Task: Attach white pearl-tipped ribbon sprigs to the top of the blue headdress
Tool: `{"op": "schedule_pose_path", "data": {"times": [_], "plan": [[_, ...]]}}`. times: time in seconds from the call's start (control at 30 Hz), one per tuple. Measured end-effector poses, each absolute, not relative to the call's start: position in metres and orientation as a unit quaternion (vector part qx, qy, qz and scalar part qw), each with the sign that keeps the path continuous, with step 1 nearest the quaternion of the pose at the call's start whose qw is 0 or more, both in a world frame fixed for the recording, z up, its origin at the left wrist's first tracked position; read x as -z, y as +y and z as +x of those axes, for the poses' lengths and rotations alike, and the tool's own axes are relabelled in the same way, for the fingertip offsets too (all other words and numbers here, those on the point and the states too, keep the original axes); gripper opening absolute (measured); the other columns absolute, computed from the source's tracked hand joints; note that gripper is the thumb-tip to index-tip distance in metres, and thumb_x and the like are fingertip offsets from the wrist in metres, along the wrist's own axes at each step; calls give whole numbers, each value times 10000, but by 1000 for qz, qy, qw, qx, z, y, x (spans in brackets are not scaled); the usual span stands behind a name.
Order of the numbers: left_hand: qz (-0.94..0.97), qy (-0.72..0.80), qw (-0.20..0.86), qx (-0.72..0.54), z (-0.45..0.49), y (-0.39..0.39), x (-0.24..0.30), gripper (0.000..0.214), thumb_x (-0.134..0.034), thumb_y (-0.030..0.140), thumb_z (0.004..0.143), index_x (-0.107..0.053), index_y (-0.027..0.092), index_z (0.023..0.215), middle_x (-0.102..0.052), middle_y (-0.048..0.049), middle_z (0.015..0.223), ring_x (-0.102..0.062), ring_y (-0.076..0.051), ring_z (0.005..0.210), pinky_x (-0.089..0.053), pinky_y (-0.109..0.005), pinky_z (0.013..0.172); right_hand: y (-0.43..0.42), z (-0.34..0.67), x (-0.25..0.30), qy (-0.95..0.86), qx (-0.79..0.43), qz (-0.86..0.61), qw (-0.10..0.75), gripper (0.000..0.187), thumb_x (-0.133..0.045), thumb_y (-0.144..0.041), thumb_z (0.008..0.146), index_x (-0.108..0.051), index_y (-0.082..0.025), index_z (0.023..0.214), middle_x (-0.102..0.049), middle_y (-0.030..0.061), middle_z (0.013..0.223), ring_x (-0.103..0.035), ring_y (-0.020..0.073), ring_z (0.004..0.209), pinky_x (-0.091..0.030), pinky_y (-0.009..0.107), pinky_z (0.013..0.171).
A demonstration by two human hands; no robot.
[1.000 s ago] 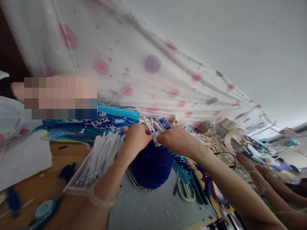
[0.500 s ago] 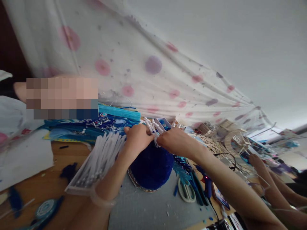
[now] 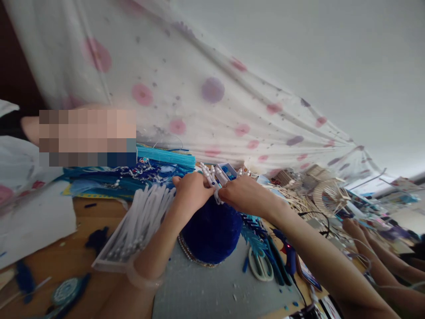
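Note:
A dark blue velvet dome-shaped headpiece (image 3: 212, 232) with a beaded rim stands on a grey cutting mat (image 3: 212, 292). My left hand (image 3: 191, 191) and my right hand (image 3: 244, 195) meet on top of it. Both are closed around a white beaded ornament (image 3: 210, 177) with small blue beads, which they hold against the crown. A clear bangle sits on my left wrist. A tray of white tubes (image 3: 137, 226) lies just left of my left forearm.
White-handled scissors (image 3: 262, 266), a blue glue gun (image 3: 288, 252) and teal feather trims lie right of the headpiece. Blue tassels and jewellery pile up behind. Another person's arms (image 3: 375, 254) work at the far right. A spotted curtain hangs behind.
My hands stay on the ornament atop the headpiece with hardly any shift. The other person's arms at the right have moved a little.

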State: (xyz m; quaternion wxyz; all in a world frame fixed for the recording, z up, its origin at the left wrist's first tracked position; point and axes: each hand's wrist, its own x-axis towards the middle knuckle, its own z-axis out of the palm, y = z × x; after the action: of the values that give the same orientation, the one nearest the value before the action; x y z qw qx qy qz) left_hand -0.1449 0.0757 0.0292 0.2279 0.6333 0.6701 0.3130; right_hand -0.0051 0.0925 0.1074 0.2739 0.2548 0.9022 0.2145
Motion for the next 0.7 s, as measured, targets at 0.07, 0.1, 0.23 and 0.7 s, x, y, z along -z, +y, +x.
{"op": "schedule_pose_path", "data": {"times": [0.07,0.1,0.23,0.7], "plan": [[631,673,233,-308,-145,75,-31,198,-640,367,842,-813,271,829,-817,-83,919,-710,-351,1045,-384,-477,912,92,-5,-108,904,-207,262,268,208,-556,-86,935,-753,-132,884,-772,131,798,-679,199,681,-255,281,544],[630,674,235,-305,-145,75,-32,197,-642,366,843,-815,272,839,-818,-82,925,-712,-347,1038,-381,-480,920,92,-4,-108,906,-200,267,262,213,-551,-96,944,-753,-132,888,-773,130,802,-674,194,677,-257,281,548],[627,681,241,-292,-145,75,-35,203,-649,371,838,-818,259,855,-818,-98,935,-718,-341,1013,-373,-488,926,91,3,-105,938,-109,264,195,188,-582,-156,960,-761,-166,904,-786,88,853,-671,171,724,-299,273,593],[619,704,225,-267,-156,68,-35,175,-697,402,801,-805,282,870,-815,-66,1012,-682,-361,1113,-406,-520,963,16,99,-102,922,-103,295,-228,234,-501,-231,1017,-718,-178,947,-737,17,705,-651,119,559,-457,242,599]]}}
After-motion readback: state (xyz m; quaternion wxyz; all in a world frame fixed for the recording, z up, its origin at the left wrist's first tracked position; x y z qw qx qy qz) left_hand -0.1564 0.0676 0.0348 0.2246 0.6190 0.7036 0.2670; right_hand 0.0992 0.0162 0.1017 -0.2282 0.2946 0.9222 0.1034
